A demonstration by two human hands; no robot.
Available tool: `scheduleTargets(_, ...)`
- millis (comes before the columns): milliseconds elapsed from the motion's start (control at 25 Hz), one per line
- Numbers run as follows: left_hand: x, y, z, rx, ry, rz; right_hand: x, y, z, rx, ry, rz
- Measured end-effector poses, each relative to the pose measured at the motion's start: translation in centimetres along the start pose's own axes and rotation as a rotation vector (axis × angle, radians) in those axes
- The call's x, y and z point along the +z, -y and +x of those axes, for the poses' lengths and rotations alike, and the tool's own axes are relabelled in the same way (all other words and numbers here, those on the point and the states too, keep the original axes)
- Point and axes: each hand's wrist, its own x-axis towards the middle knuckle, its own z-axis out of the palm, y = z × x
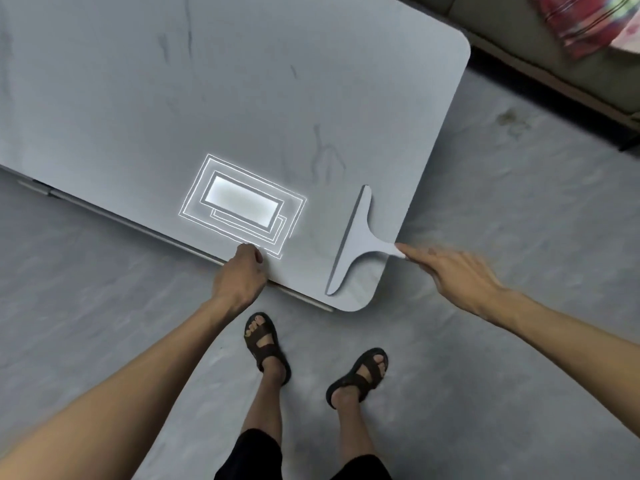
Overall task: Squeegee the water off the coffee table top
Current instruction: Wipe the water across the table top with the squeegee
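Grey coffee table top (242, 98), glossy, faint streaks. Squeegee (360, 237) lies flat on it at the rounded near corner, handle pointing off the edge. Right hand (453, 275): fingers straight and together, tips touching the handle's end; blurred, no grip visible. Left hand (239, 278), left of the squeegee: fingers curled over the table's near edge, gripping it. Light reflection (242, 202) left of the squeegee. Sandalled feet (263, 341) below it on grey floor (485, 168); sofa (554, 64) far beyond.
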Motion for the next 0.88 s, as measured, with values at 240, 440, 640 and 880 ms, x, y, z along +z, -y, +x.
scheduleTargets(240,4.1,-5.8,-0.9,0.089,0.178,0.179,0.5,-9.0,-6.6,0.213,-0.004,0.044)
scheduleTargets(440,5.4,-7.0,-0.9,0.074,0.274,0.227,-0.1,-8.0,-4.6,0.076,-0.086,0.104)
scheduleTargets(640,5.0,-6.7,-0.7,0.070,0.309,0.213,0.7,-4.0,-0.9,-0.072,-0.126,0.047)
scheduleTargets(880,4.4,-6.6,-1.2,0.057,0.218,0.137,2.1,-8.9,-5.8,0.078,-0.134,-0.026)
